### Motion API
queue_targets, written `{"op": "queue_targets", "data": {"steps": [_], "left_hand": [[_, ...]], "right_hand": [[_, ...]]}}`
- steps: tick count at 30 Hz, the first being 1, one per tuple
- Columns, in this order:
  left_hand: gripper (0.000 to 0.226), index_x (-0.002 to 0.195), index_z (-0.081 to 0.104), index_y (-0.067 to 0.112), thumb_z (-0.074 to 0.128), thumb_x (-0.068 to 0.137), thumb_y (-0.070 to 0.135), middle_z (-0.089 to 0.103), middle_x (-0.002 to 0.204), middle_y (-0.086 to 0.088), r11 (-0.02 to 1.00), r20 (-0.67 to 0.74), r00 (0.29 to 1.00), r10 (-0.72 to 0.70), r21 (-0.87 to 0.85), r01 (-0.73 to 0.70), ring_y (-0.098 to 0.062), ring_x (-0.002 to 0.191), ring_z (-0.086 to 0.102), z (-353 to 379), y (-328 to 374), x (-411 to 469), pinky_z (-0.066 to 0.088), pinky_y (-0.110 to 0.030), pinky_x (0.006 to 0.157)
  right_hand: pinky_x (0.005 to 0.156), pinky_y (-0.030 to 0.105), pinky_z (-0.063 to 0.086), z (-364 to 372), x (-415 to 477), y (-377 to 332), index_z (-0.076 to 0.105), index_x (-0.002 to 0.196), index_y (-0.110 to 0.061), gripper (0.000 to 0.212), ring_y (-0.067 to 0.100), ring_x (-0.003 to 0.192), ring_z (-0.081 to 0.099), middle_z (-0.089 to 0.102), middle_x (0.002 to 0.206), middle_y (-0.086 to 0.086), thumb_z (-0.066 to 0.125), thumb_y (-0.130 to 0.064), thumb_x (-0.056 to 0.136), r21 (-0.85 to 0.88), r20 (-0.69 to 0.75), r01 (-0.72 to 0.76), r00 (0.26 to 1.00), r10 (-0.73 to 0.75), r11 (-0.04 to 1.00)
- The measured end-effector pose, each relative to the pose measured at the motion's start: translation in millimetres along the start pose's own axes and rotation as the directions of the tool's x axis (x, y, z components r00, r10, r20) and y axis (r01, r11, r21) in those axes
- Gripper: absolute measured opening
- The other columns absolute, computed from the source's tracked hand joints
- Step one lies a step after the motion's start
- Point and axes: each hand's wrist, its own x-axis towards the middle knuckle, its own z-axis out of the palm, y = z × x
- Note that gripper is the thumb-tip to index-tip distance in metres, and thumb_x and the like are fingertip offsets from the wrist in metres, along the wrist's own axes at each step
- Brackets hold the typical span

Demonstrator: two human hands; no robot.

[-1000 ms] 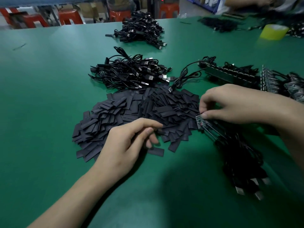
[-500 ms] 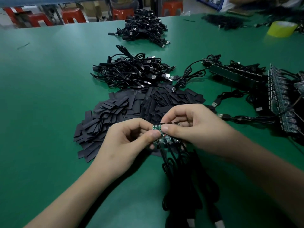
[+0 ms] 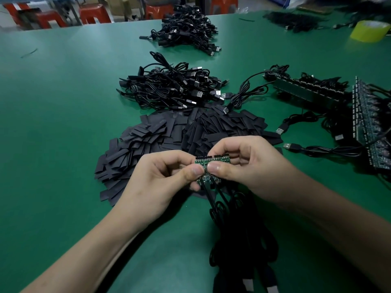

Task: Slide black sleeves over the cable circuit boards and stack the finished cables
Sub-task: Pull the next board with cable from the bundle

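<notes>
Pinching a short green strip of joined circuit boards [image 3: 212,163] between thumb and forefinger on either side, the left hand [image 3: 167,180] and the right hand [image 3: 251,172] hold it above the green table mat [image 3: 63,144], just in front of the heap of flat black sleeves [image 3: 169,140]. Thin black cables [image 3: 234,233] hang from the strip's lower edge and pool on the mat toward the person.

The thumbs meet near the strip's middle, which looks like a grip for snapping one board free. A bend away from the break line could crack a board or strain the joints where the cables attach. The dangling cables lie tangled together, so pulling one board away may drag its neighbours. Neither hand holds a sleeve, so one grip must let go first, and the strip could then drop. A flattened sleeve may also catch on the board's dark pin row. The tangled pile of finished black cables [image 3: 169,89] sits beyond the sleeves.
</notes>
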Motion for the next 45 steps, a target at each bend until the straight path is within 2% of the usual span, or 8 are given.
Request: {"op": "queue_targets", "data": {"steps": [7,15,20,27,30,36,41,45], "left_hand": [[0.010,0.069,0.074,0.014,0.073,0.077,0.018,0.066,0.058,-0.008,0.993,-0.010,0.999,-0.034,-0.112,0.032,-0.013,0.052,0.062,0,5,0,0.054,-0.020,0.053],[0.017,0.068,0.071,0.022,0.078,0.075,0.036,0.062,0.062,0.001,0.999,-0.078,0.996,0.041,0.037,-0.038,-0.011,0.051,0.055,-8,4,1,0.050,-0.024,0.045],[0.024,0.071,0.072,0.014,0.079,0.071,0.037,0.065,0.061,-0.011,0.998,-0.107,0.993,0.051,0.054,-0.045,-0.017,0.051,0.055,-5,1,1,0.049,-0.021,0.045],[0.012,0.079,0.075,0.027,0.086,0.074,0.025,0.070,0.069,-0.005,0.989,-0.094,0.988,0.126,0.090,-0.117,-0.017,0.056,0.060,-6,-2,3,0.052,-0.026,0.050],[0.018,0.092,0.075,0.033,0.079,0.078,0.042,0.069,0.077,0.004,0.876,0.108,0.968,0.228,0.412,-0.252,-0.014,0.065,0.061,-18,-4,4,0.051,-0.026,0.064],[0.034,0.098,0.080,0.030,0.071,0.082,0.059,0.064,0.093,0.015,0.460,0.390,0.900,0.194,0.774,-0.435,-0.009,0.090,0.063,-22,-4,5,0.053,-0.036,0.081],[0.023,0.095,0.079,0.028,0.070,0.091,0.049,0.065,0.092,0.013,0.432,0.433,0.874,0.221,0.760,-0.486,-0.013,0.089,0.062,-21,-3,4,0.052,-0.036,0.079],[0.018,0.088,0.076,0.024,0.068,0.094,0.039,0.068,0.083,0.017,0.532,0.281,0.912,0.299,0.744,-0.404,-0.003,0.080,0.064,-16,-3,4,0.051,-0.025,0.074]], "right_hand": [[0.071,0.017,0.053,-22,3,-15,0.076,0.089,-0.020,0.008,0.009,0.077,0.070,0.076,0.085,0.001,0.074,-0.026,0.084,-0.005,0.172,-0.069,0.983,0.069,0.998],[0.071,0.023,0.056,-101,-10,-41,0.076,0.088,-0.042,0.014,0.006,0.071,0.069,0.076,0.082,-0.007,0.074,-0.049,0.076,-0.735,0.123,-0.182,0.911,0.393,0.653],[0.072,0.004,0.042,-85,-7,-42,0.072,0.106,-0.044,0.046,-0.017,0.094,0.058,0.068,0.097,-0.026,0.060,-0.072,0.070,-0.834,-0.074,-0.077,0.997,0.028,0.547],[0.068,0.013,0.047,-6,-2,-20,0.072,0.085,-0.023,0.017,-0.001,0.071,0.067,0.074,0.079,-0.010,0.065,-0.033,0.097,-0.510,0.172,0.104,0.985,-0.017,0.854],[0.068,0.025,0.057,-12,-4,-20,0.068,0.086,-0.016,0.022,0.016,0.067,0.072,0.074,0.075,0.004,0.056,-0.019,0.104,-0.155,0.188,0.059,0.982,-0.029,0.986],[0.036,0.015,0.037,-32,3,-24,0.069,0.091,-0.016,0.021,0.004,0.038,0.042,0.049,0.060,-0.006,0.053,-0.030,0.096,0.542,-0.027,0.056,0.998,-0.049,0.838],[0.038,0.021,0.030,-34,-1,-21,0.068,0.090,-0.019,0.021,0.010,0.040,0.036,0.046,0.058,-0.005,0.053,-0.031,0.101,0.016,-0.057,0.083,0.995,-0.082,0.996],[0.059,0.039,0.052,-11,-2,-13,0.068,0.090,-0.028,0.019,0.017,0.059,0.060,0.065,0.069,-0.002,0.066,-0.046,0.091,-0.455,-0.038,0.035,0.997,-0.059,0.890]]}}
